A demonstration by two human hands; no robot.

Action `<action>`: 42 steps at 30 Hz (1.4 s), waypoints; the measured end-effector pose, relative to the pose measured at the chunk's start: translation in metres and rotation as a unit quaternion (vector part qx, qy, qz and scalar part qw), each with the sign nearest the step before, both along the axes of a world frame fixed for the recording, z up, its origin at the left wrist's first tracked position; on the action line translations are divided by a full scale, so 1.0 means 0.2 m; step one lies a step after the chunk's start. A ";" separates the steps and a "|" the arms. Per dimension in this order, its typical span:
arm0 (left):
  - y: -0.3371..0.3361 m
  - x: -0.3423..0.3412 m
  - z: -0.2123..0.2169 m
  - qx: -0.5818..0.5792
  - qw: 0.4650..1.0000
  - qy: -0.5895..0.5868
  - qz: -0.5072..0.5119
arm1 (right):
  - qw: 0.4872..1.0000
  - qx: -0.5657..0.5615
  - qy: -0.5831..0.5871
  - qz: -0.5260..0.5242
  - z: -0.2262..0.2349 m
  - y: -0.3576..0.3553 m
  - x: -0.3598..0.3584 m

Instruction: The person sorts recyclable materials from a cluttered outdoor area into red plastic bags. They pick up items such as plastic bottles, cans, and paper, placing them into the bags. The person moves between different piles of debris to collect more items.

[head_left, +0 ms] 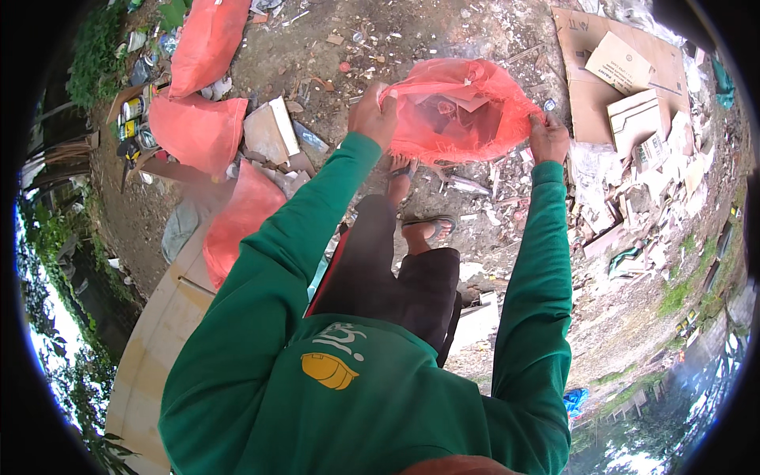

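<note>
While both arms stretch forward in the head view, a red mesh sack [467,73] hangs between the two hands, ahead of the body and just beyond the sandalled feet [434,227]. Its wide mouth has its long axis running from left to right, dipping a little toward the right, so one hand sits at each end and neither is clearly nearer to it. The left hand [374,117] grasps the rim at the left end, fingers curled over the fabric; the right hand [549,141] pinches the frayed rim at the right end, slightly closer to the body. Relative to the hands, then, the sack fills the gap between them, touching both, its mouth spread and facing up toward the head. Pale flat shapes show within that mouth, though I cannot tell what they are. Well to the left lie more red sacks [199,131]; beyond the right hand lies flattened cardboard [582,99], near scattered scraps [606,210].
</note>
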State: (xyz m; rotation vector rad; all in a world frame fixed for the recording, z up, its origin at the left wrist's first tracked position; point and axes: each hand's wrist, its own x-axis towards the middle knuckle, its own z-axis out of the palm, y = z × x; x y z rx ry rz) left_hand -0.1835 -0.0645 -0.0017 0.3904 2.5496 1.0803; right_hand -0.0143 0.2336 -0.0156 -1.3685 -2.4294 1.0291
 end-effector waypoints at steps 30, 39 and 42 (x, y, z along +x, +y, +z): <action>0.65 -0.39 0.00 -0.042 0.960 0.045 -0.274 | 0.995 0.004 -0.009 -0.096 0.04 0.14 0.25; 0.56 -0.31 -0.02 -0.059 0.947 0.055 -0.310 | 0.992 -0.115 0.048 0.013 0.08 0.13 0.34; 0.51 -0.32 -0.01 -0.053 0.955 0.014 -0.292 | 0.984 -0.065 0.137 0.092 0.35 -0.01 0.22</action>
